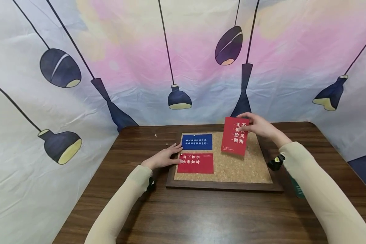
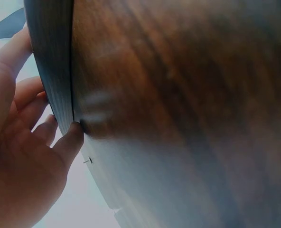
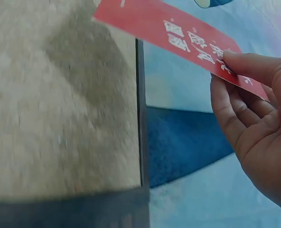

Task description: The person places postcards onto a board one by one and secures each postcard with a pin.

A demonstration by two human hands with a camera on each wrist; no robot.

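My right hand (image 1: 257, 127) pinches a red card (image 1: 233, 140) with white characters between thumb and fingers. It holds the card upright over the right half of a brown-framed corkboard (image 1: 241, 171). In the right wrist view the card (image 3: 178, 40) is raised above the cork and casts a shadow there. My left hand (image 1: 163, 157) rests at the board's left edge, fingers extended; the left wrist view shows its fingertips (image 2: 73, 130) against the dark frame (image 2: 50, 52). On the board's left half lie a blue card (image 1: 198, 145) and, below it, a second red card (image 1: 202, 166).
Two small pushpins (image 1: 155, 135) sit on the wooden table (image 1: 201, 217) left of the board. Beyond the table hangs a cloth (image 1: 134, 51) printed with lamps. A green object (image 1: 298, 189) stands right of the board, partly hidden by my right sleeve.
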